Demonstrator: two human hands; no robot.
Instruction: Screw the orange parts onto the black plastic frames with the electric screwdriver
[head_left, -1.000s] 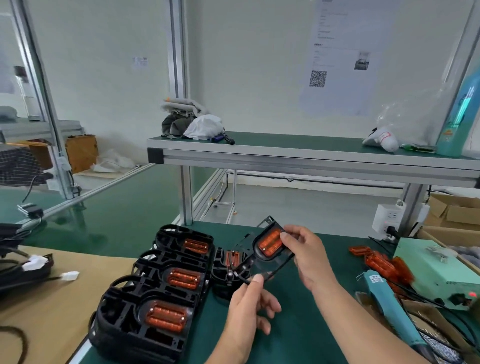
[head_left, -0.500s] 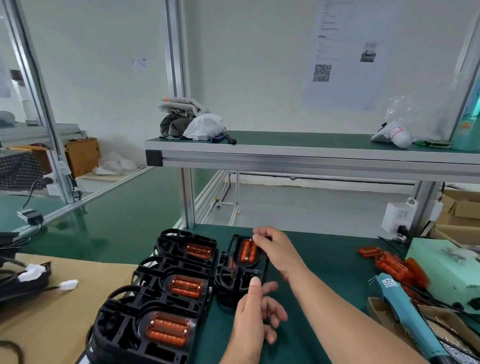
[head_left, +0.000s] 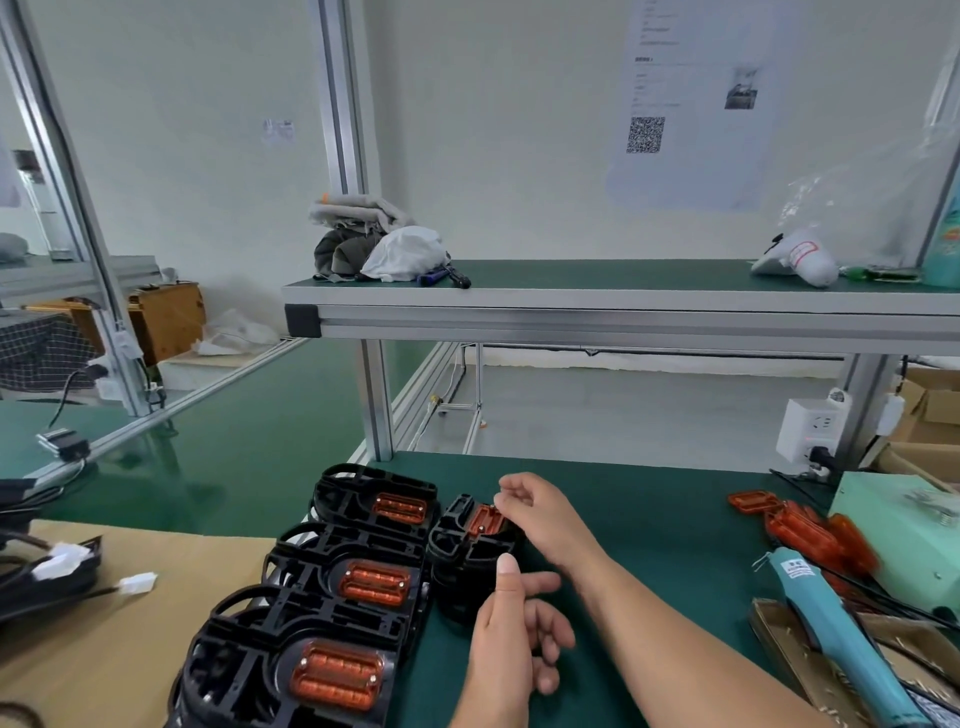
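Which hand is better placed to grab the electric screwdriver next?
Probably right. The screwdriver lies beyond the right hand, on its side; the left hand would have to cross the right forearm.

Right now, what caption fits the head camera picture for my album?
Left hand and right hand at a stack of black frames topped by an orange part; blue screwdriver lies untouched nearby.

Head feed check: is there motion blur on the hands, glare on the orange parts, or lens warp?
Head view: the right hand and left hand are slightly smeared by motion; the orange parts in the black frames look sharp, with only small glints; the aluminium post at left leans from wide-angle distortion; light is soft and even.
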